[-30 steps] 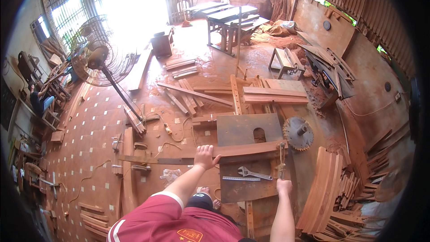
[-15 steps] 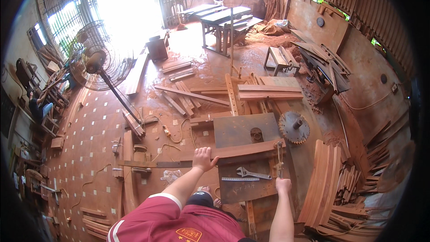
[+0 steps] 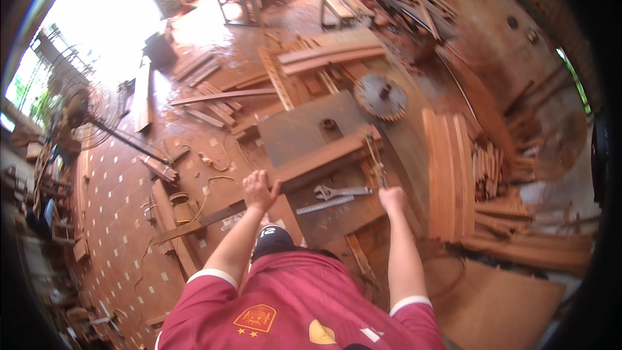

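My left hand (image 3: pixel 259 189) lies with fingers spread on the near end of a reddish wooden beam (image 3: pixel 327 157). The beam runs slantwise across a dark metal worktable (image 3: pixel 295 131). My right hand (image 3: pixel 392 199) is closed around the lower end of a slim metal tool (image 3: pixel 374 161), which reaches up to the beam's far end. Between my hands an adjustable wrench (image 3: pixel 341 190) and a steel ruler (image 3: pixel 324 205) lie on the table. A toothed circular saw blade (image 3: pixel 381 96) stands out of the table beyond the beam.
Stacked reddish planks (image 3: pixel 447 168) lie to the right of the table. More boards and offcuts (image 3: pixel 220 97) are scattered on the tiled floor behind it. A standing fan (image 3: pixel 83 109) is at the left, a wooden bench (image 3: pixel 337 8) far back, and a cable (image 3: pixel 207 188) trails by the table.
The view has tilted and come closer to the table. Both hands stay where they were, the left on the beam and the right on the slim tool.
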Demonstrator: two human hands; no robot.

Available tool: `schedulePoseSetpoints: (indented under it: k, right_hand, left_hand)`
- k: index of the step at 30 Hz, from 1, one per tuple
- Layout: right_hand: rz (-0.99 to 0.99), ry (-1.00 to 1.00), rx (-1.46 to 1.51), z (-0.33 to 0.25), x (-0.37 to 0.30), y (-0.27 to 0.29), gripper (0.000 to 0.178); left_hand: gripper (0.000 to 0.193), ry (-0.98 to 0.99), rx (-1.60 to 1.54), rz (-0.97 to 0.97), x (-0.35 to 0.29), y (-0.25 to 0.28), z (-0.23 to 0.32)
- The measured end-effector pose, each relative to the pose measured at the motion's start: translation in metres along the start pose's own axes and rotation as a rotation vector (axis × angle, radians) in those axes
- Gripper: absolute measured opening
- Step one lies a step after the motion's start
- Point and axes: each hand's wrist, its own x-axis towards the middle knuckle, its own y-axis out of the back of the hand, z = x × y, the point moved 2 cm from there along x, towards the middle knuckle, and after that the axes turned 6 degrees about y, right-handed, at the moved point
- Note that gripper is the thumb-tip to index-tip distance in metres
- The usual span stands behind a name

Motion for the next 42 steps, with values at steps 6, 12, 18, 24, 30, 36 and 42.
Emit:
schedulePoseSetpoints:
  k: [6, 12, 18, 24, 30, 36, 42]
  right_hand:
    - [-0.054, -0.123, 0.048, -0.013, -0.013, 0.017, 0.04]
    - [-0.155, -0.199, 0.006, -0.012, -0.012, 0.018, 0.04]
    - [-0.165, -0.184, 0.024, -0.014, -0.011, 0.018, 0.04]
    - [-0.173, -0.207, 0.011, -0.016, -0.012, 0.022, 0.041]
    - [-0.179, -0.212, 0.019, -0.012, -0.009, 0.019, 0.042]
    - [-0.114, -0.175, 0.029, -0.009, -0.008, 0.013, 0.04]
    - [-0.1, -0.182, 0.041, -0.001, -0.001, 0.003, 0.038]
  left_hand:
    - [0.051, -0.236, -0.211, 0.05, -0.03, 0.019, 0.039]
    - [0.025, -0.193, -0.248, -0.454, -0.041, 0.01, 0.099]
    - [0.029, -0.019, -0.152, -0.689, -0.057, 0.002, 0.083]
    - [0.031, 0.057, -0.171, -0.728, -0.059, 0.01, 0.085]
    - [0.029, 0.117, -0.169, -0.682, -0.059, 0.004, 0.076]
    - [0.017, 0.167, -0.168, -0.769, -0.062, -0.008, 0.066]
    - [0.022, 0.183, -0.355, -0.766, -0.065, 0.013, 0.027]
